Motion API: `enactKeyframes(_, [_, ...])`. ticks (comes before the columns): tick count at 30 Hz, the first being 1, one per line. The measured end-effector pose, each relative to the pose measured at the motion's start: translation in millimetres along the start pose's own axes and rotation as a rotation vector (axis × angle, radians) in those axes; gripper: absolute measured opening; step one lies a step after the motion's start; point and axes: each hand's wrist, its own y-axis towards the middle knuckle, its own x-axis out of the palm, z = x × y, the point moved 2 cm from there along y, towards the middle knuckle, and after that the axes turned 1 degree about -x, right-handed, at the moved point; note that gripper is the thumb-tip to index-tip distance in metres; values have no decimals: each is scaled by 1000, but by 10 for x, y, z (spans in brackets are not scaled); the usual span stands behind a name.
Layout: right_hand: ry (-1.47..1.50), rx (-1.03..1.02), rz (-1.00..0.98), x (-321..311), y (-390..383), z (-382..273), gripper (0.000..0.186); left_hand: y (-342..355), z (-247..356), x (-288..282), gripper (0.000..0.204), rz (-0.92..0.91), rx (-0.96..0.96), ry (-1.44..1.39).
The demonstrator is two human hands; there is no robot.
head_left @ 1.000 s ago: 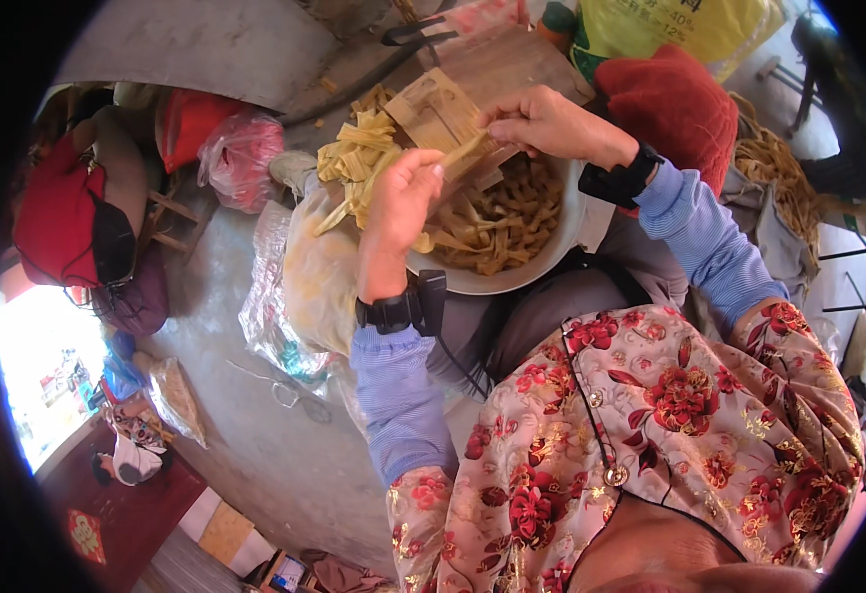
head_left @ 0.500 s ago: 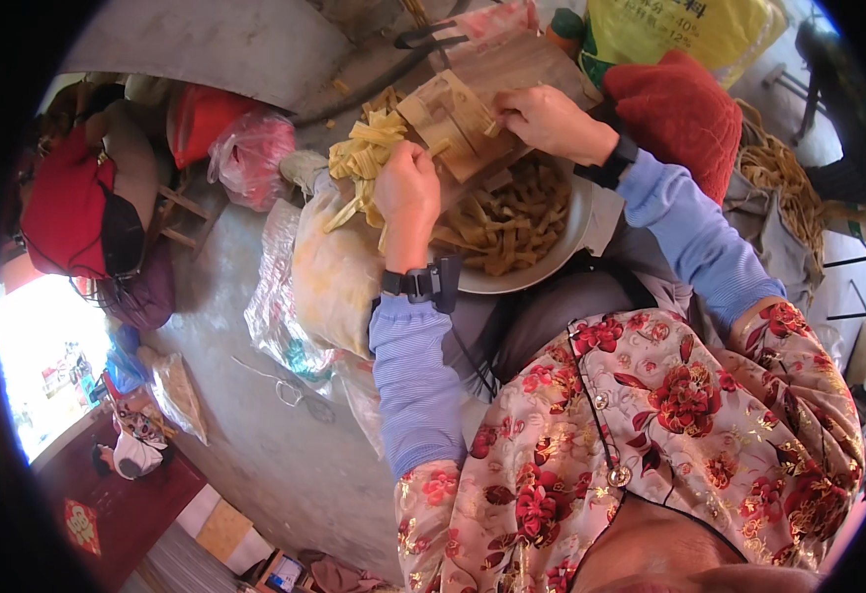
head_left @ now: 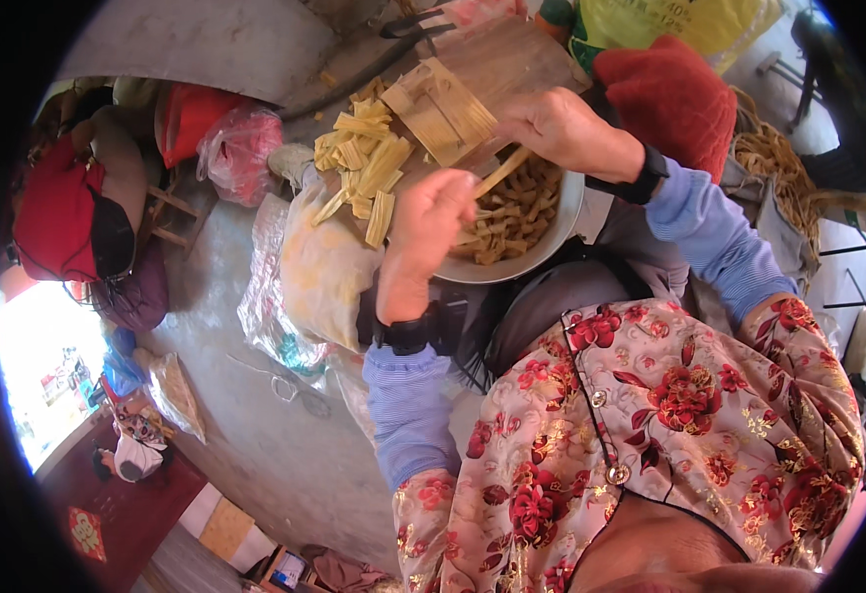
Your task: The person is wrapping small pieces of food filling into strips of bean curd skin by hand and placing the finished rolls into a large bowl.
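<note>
Above the pale basin, well in from its near rim, the left hand and right hand each have a pinching grip on a narrow yellow strip, which probably wants even, gentle tension to avoid tearing.

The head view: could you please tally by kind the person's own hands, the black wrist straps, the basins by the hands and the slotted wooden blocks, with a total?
Left hand and right hand: 2
Black wrist straps: 2
Basin: 1
Slotted wooden block: 1
Total: 6
</note>
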Motion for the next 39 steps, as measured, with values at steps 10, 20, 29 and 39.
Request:
enactKeyframes(10, [566, 179, 81, 250, -116, -414, 16, 91, -279, 429, 19, 88, -58, -683])
enactKeyframes(20, [-59, -103, 323, 328, -206, -319, 3, 60, -447, 486, 8, -78, -111, -723])
enactKeyframes(29, [210, 160, 10, 265, -316, -128, 10, -181, -23, 441, 11, 407, 664, 1099])
enactKeyframes(39, [1217, 925, -229, 554, -661, 5, 27, -106, -306, 585, 25, 626, 1041, 937])
